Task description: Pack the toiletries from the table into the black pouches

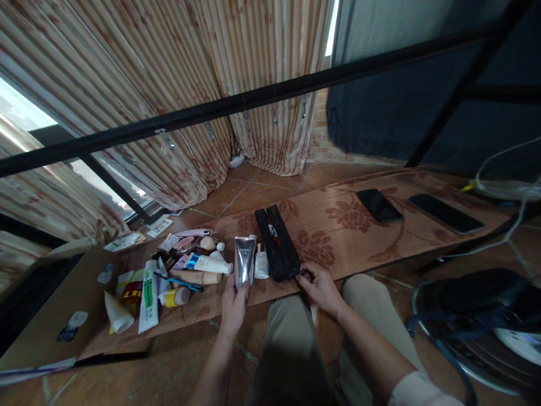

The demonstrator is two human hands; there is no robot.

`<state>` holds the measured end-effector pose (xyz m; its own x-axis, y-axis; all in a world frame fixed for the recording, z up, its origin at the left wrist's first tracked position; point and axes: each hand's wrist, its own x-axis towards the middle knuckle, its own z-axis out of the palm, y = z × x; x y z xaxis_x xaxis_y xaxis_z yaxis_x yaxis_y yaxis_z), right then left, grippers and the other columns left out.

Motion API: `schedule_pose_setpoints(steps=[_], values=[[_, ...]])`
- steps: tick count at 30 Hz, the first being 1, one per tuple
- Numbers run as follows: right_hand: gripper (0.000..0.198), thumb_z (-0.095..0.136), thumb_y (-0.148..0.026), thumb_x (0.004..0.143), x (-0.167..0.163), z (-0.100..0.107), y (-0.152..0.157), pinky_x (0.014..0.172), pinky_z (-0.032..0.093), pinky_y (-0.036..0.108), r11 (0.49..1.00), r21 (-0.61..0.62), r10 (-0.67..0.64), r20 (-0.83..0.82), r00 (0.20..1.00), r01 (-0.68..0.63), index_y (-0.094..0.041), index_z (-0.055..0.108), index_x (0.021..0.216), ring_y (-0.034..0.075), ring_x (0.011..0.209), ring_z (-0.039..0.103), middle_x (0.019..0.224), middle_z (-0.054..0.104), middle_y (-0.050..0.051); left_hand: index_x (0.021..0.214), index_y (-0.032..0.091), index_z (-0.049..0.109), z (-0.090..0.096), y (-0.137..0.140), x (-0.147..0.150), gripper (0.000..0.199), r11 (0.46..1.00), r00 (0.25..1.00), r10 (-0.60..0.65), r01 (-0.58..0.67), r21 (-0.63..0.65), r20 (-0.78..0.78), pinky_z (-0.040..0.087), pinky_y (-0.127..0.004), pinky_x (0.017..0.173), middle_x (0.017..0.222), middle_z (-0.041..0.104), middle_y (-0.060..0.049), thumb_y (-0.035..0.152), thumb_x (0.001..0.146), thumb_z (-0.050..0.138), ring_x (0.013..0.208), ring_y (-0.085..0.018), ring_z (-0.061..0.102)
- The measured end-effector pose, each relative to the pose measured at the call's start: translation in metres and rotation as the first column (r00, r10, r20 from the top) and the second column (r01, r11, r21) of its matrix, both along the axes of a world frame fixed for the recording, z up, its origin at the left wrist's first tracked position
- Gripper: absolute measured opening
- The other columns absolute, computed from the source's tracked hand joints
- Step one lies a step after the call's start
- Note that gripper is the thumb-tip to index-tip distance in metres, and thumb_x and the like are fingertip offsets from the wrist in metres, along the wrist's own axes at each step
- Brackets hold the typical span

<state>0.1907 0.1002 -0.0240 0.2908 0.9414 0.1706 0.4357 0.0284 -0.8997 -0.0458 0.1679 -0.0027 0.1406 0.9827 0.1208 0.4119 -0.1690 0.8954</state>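
Floral-covered tabletop (349, 242) runs across frame center, striped curtains (169, 73) upper left. Left grip (234, 303) closed around lower end of silver tube (244, 260), tube pointing up-frame from it. Right grip (320, 287) pinched at near corner of black pouch (282, 251), which lies up-left of it. Small bottle (261, 264) between tube and pouch. Cosmetics pile (208, 264) lower left.

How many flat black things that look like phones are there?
2: one black phone-like slab to the right of the black pouch, and a longer slab farther right. More could be hidden inside the cardboard box.
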Motion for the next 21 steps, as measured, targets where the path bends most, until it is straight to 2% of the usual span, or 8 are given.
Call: schedule_pose_setpoints(steps=[10,21], values=[[0.005,0.054,-0.022,0.078,-0.0002,0.0022,-0.0011,0.057,0.038,0.024,1.000,-0.006,0.000,0.009,1.000,0.000,-0.019,0.058,0.077,0.013,0.058,0.048,0.064,0.050,-0.003,0.113,0.019,0.060,-0.0025,0.0002,-0.0003,0.035,1.000,1.000,-0.010,0.010,0.000,0.020,0.042,-0.036,0.092,0.101,0.066,-0.006,0.038,0.085,0.052,0.102,-0.024,0.059],[0.005,0.054,-0.021,0.078,-0.0001,0.0001,-0.0011,0.056,0.037,0.023,1.000,-0.003,-0.002,0.005,1.000,0.002,-0.018,0.058,0.078,0.013,0.059,0.048,0.066,0.050,-0.002,0.117,0.019,0.056,-0.0047,0.0023,-0.0024,0.036,0.999,0.999,-0.025,0.024,-0.038,-0.039,0.038,-0.038,0.096,0.111,0.063,-0.006,0.038,0.088,0.048,0.106,-0.024,0.056]])
